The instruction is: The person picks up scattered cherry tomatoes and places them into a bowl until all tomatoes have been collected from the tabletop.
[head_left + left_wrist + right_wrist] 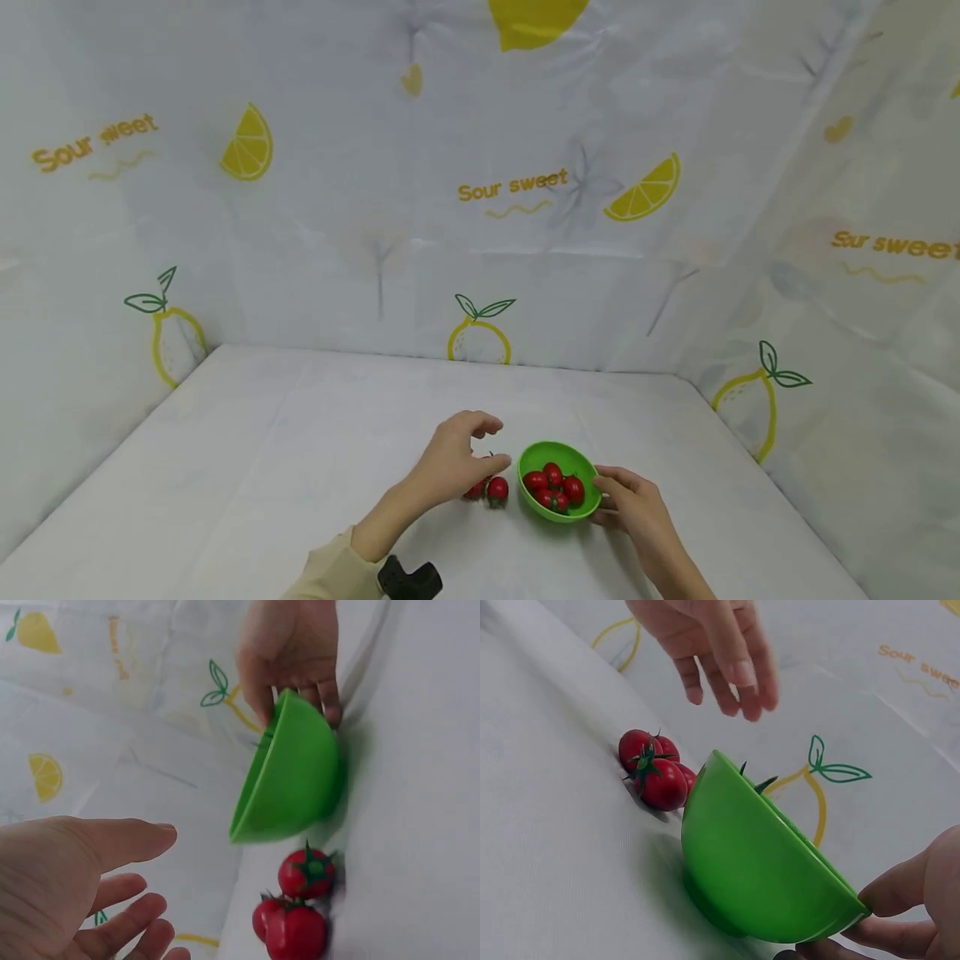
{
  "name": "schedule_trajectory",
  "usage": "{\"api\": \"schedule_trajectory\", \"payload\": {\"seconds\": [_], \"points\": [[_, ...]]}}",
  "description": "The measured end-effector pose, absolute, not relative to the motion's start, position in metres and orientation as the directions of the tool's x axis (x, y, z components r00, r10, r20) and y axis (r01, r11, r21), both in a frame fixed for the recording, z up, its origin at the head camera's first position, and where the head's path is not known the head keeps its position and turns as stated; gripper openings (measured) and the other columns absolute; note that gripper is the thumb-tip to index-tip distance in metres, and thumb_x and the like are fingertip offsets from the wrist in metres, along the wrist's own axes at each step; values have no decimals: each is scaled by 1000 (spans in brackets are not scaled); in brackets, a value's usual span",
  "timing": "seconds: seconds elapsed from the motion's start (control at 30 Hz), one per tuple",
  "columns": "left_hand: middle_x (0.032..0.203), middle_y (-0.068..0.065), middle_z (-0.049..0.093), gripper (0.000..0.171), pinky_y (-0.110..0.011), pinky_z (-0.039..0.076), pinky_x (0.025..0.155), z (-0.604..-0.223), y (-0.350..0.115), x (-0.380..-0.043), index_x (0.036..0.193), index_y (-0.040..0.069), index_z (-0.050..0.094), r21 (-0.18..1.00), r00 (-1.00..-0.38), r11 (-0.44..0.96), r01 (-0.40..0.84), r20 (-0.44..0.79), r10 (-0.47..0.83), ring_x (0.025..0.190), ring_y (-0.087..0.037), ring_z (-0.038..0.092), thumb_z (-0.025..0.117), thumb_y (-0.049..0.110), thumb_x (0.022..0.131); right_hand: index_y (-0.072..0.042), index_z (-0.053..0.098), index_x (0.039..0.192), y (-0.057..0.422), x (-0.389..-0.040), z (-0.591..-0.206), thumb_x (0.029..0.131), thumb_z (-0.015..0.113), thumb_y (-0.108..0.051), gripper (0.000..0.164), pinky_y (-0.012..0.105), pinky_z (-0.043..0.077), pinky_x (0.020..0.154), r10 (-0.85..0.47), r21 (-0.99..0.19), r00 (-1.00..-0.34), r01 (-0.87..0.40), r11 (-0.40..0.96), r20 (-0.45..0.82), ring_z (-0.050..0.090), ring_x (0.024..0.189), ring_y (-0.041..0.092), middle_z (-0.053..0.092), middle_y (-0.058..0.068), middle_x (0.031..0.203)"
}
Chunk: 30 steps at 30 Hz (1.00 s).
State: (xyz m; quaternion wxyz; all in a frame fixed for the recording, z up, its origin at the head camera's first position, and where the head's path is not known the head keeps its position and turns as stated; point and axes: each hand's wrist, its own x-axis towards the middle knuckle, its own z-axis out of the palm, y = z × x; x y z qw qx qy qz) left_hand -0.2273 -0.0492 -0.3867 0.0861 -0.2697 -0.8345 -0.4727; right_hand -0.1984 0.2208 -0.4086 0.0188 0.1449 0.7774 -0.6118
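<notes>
A green bowl (pixel 538 460) holds several cherry tomatoes (pixel 573 490) and tilts a little on the white table. My right hand (pixel 639 508) pinches its right rim, thumb on the edge and fingers beneath in the right wrist view. Left of the bowl lies a small cluster of loose cherry tomatoes (pixel 497 489), red with green stems, partly behind my left hand in the head view. Over them hovers my left hand (pixel 450 462), thumb and fingers spread apart with nothing between them. In the left wrist view the loose tomatoes (pixel 298 934) sit close below the bowl (pixel 300 772).
A white cloth covers the table (pixel 300 450). Behind it and at both sides rise white curtains (pixel 337 208) printed with lemons and lettering. A black strap (pixel 408 579) shows at my left wrist, beside a beige sleeve (pixel 337 571).
</notes>
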Motion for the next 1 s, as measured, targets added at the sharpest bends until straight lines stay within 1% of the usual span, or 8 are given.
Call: {"api": "schedule_trajectory", "payload": {"seconds": [0.17,0.33,0.47,0.6,0.8,0.9,1.0], "points": [[113,-10,65,38,-43,51,82,-399,-77,-225,117,2,66,755,-884,470,457,325,336,102,-30,60,77,19,84,10,53,130,220,-198,-408,97,54,-13,40,36,56,74,207,-944,-954,259,206,-217,64,84,20,60,20,117],[109,-10,67,37,-46,50,84,-408,-87,-218,115,0,68,792,-909,461,401,281,308,102,-29,60,77,17,83,10,53,131,219,-199,-407,97,55,-13,40,36,56,74,202,-946,-955,255,200,-215,64,85,21,60,20,117],[110,-10,67,41,-46,49,88,-414,-83,-210,115,-3,67,795,-910,455,400,286,300,101,-28,61,79,15,80,10,53,131,221,-199,-408,97,55,-13,41,36,56,74,199,-951,-959,242,193,-204,65,84,21,60,20,117],[113,-10,67,46,-44,49,88,-420,-76,-205,116,-5,67,786,-911,469,403,297,286,102,-28,61,82,15,78,11,52,131,223,-198,-406,97,54,-13,41,35,56,73,194,-954,-962,229,193,-192,65,84,20,60,20,117],[112,-13,67,45,-47,48,90,-424,-73,-202,115,-7,66,797,-906,441,413,308,291,103,-32,61,82,11,77,11,52,131,221,-199,-407,97,55,-13,41,35,56,73,194,-951,-959,244,190,-207,65,83,20,62,19,115],[111,-11,67,42,-48,47,93,-427,-73,-203,115,-5,67,788,-902,449,421,313,296,106,-30,61,81,10,78,10,52,131,221,-199,-408,97,55,-13,41,35,56,73,196,-950,-958,247,191,-210,65,84,20,62,19,116],[109,-9,68,40,-47,47,93,-430,-72,-204,115,-2,67,783,-903,459,420,310,296,105,-27,61,80,11,79,10,52,131,221,-199,-408,97,56,-14,42,35,56,74,199,-949,-956,252,190,-214,64,84,20,62,19,116]]}}
